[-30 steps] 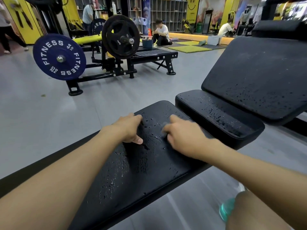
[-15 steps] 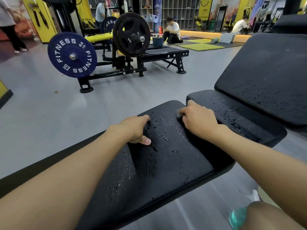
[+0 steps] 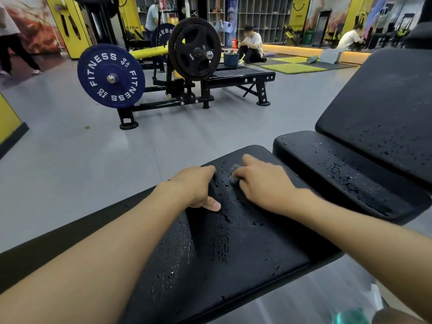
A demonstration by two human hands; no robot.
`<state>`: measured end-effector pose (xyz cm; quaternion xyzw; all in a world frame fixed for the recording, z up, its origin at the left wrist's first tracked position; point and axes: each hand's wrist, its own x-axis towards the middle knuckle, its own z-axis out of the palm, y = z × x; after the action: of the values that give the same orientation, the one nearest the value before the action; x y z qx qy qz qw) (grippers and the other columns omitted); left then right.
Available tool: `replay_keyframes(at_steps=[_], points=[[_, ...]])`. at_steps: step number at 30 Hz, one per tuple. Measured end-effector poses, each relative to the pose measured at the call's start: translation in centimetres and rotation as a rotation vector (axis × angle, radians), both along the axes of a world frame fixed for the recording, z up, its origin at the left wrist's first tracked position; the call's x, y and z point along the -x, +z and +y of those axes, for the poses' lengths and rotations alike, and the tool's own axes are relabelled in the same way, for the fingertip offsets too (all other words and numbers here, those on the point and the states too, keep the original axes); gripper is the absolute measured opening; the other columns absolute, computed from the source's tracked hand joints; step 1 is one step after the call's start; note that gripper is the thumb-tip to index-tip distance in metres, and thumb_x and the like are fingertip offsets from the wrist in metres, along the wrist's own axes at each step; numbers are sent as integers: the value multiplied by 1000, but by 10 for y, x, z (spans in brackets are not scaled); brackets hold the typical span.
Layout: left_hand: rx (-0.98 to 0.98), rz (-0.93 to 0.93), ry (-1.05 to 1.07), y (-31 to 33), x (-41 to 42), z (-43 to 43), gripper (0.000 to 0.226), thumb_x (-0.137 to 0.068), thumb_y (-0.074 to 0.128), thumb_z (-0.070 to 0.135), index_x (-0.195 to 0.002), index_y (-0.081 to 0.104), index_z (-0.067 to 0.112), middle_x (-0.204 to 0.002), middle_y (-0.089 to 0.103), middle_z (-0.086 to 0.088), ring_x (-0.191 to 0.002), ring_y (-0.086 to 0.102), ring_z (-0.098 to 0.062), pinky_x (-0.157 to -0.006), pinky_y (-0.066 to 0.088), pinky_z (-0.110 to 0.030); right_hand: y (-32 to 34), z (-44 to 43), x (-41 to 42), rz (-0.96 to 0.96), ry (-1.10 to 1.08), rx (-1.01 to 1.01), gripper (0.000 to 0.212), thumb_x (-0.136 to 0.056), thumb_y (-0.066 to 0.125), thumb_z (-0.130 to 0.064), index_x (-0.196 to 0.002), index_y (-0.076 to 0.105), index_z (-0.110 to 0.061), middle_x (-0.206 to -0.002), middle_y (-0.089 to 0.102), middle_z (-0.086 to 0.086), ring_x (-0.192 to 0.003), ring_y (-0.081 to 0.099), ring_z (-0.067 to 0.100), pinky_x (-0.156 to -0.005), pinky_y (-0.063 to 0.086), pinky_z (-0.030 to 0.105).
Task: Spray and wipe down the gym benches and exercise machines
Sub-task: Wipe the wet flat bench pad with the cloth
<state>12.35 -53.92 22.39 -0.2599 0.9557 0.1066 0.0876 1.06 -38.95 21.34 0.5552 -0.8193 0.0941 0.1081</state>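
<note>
With our left hand curled over the side edge of the wet black padded bench seat and our right hand bunching a small grey cloth on top, we should press firmly and overlap strokes.

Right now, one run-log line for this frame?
phase: wiping | left hand: grips edge of near pad | right hand: holds grey cloth on near pad | surface: droplets across it
</note>
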Motion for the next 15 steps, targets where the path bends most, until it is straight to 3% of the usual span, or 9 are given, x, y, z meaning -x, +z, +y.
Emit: replay_keyframes(at_steps=[2, 4, 6, 9, 11, 13, 15], points=[[-14, 8, 4, 0, -1, 1, 93, -73, 85, 47, -147, 37, 19, -139, 54, -7, -126, 52, -32, -102, 47, -45, 12, -2, 32, -69, -156, 41, 29, -96, 47, -21, -106, 68, -39, -109, 51, -1, -97, 62, 34, -77, 44, 38], [-23, 15, 8, 1, -2, 2, 94, -73, 86, 46, -148, 36, 21, -141, 53, -6, -127, 52, -32, -102, 47, -44, 13, -10, 42, -68, -303, 86, 28, -95, 47, -17, -104, 70, -30, -109, 51, 3, -94, 61, 36, -78, 45, 39], [-18, 22, 10, 2, 0, 1, 94, -71, 88, 45, -147, 38, 21, -140, 54, -5, -127, 52, -31, -102, 47, -44, 7, -23, 19, 11, -177, 41, 26, -96, 46, -19, -107, 69, -23, -106, 48, 3, -90, 60, 35, -72, 43, 38], [-8, 29, 9, 2, 1, 0, 94, -68, 89, 46, -145, 40, 22, -139, 56, -4, -126, 53, -30, -101, 47, -43, 2, -22, 6, -21, 46, -22, 27, -98, 45, -25, -109, 67, -34, -102, 45, -4, -92, 60, 31, -68, 38, 35], [-21, 34, 16, 2, -1, 0, 96, -68, 89, 46, -147, 38, 23, -140, 55, -4, -127, 52, -31, -102, 47, -44, 13, -26, 39, -52, -118, 23, 31, -97, 46, -19, -108, 69, -37, -105, 48, -2, -96, 61, 32, -73, 42, 36], [-24, 45, 25, 2, -3, 2, 98, -69, 89, 45, -149, 37, 25, -141, 53, -5, -128, 52, -31, -103, 47, -44, 13, -34, 51, -47, -292, 69, 30, -94, 49, -14, -109, 72, -28, -104, 47, 2, -93, 61, 36, -72, 43, 36], [-23, 55, 31, 2, -3, 2, 98, -68, 89, 44, -149, 38, 25, -142, 53, -3, -128, 51, -30, -103, 46, -43, 6, -47, 31, 27, -186, 31, 25, -95, 49, -15, -108, 69, -20, -102, 44, 2, -91, 61, 36, -68, 41, 36]])
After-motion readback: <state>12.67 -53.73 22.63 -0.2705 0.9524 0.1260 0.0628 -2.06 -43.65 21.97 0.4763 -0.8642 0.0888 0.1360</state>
